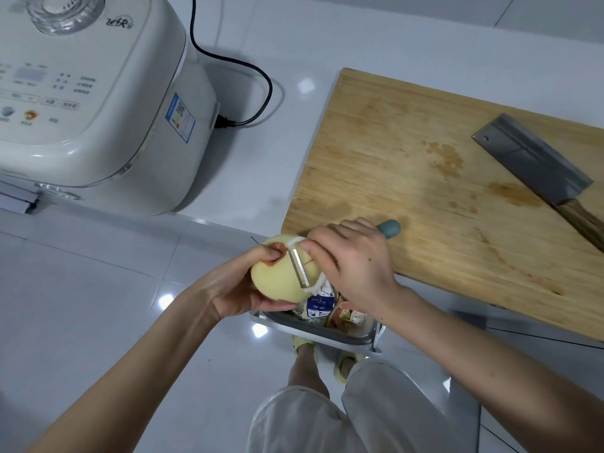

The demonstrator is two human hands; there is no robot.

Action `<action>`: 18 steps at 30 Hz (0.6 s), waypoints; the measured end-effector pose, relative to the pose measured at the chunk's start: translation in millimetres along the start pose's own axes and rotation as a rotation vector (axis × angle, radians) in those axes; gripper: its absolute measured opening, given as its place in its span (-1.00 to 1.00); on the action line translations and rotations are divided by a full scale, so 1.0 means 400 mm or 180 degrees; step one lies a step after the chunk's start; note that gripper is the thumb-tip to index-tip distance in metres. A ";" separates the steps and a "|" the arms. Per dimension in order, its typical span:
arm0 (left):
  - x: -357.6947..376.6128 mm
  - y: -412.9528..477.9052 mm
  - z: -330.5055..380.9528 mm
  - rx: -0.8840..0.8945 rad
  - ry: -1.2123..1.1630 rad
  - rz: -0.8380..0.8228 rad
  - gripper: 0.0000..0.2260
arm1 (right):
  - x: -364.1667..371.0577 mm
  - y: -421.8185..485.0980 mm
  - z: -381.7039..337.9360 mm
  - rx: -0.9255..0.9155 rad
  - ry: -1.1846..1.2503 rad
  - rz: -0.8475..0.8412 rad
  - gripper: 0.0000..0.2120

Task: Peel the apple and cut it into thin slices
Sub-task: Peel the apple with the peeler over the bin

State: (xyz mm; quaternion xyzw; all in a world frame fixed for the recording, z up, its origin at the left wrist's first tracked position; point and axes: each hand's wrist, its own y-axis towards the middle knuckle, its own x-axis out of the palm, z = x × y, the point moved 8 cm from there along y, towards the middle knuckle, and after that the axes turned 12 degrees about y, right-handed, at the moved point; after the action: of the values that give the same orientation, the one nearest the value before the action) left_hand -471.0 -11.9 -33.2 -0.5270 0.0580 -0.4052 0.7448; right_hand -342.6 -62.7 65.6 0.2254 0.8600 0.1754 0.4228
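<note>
My left hand [240,284] holds a mostly peeled, pale yellow apple [281,282] in the air over a bin. A small patch of red skin remains near my left thumb. My right hand [356,266] grips a white peeler [302,268] with a grey-blue handle end [389,228]; its blade lies flat against the apple's top side. A cleaver [536,163] with a wooden handle rests on the right part of the wooden cutting board [408,165].
A trash bin [313,325] with peels and a carton stands on the floor below the apple. A white rice cooker [98,103] with a black power cord [248,73] sits on the counter at left. My legs and slippers are below.
</note>
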 end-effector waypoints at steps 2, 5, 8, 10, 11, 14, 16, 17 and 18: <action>-0.003 -0.004 -0.002 -0.0009 -0.0036 -0.0055 -0.38 | -0.013 -0.014 0.039 0.0179 0.0154 -0.0028 -0.71; -0.006 -0.011 -0.005 -0.0014 -0.0198 -0.0193 -0.20 | -0.016 -0.050 0.123 0.0677 0.0211 -0.0278 -0.70; 0.000 -0.011 0.006 0.0055 -0.0472 -0.0260 -0.25 | -0.004 -0.086 0.171 0.1429 0.0625 -0.0409 -0.65; 0.003 -0.003 0.007 0.0081 -0.0591 -0.0268 -0.24 | 0.011 -0.092 0.169 0.2012 0.1361 -0.0385 -0.70; 0.004 0.002 0.005 0.0095 -0.0618 -0.0269 -0.22 | 0.023 -0.096 0.166 0.2428 0.1861 -0.0347 -0.72; 0.023 0.009 0.001 0.0124 -0.0719 -0.0340 -0.22 | 0.073 -0.129 0.144 0.3601 0.3115 -0.0247 -0.75; 0.041 0.009 0.000 0.0123 -0.0903 -0.0404 -0.28 | 0.075 -0.125 0.132 0.3530 0.3141 -0.0097 -0.72; 0.050 0.008 -0.002 0.0111 -0.1013 -0.0449 -0.31 | 0.067 -0.119 0.128 0.3333 0.2981 -0.0007 -0.71; 0.059 0.006 -0.003 0.0104 -0.1078 -0.0493 -0.35 | 0.059 -0.114 0.125 0.3122 0.2836 0.0081 -0.70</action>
State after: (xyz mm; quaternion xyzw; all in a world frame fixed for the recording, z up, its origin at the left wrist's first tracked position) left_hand -454.5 -28.3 -27.6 -0.5784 -0.1156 -0.3677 0.7189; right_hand -326.1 -82.9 -1.1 0.3078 0.9301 -0.1551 -0.1270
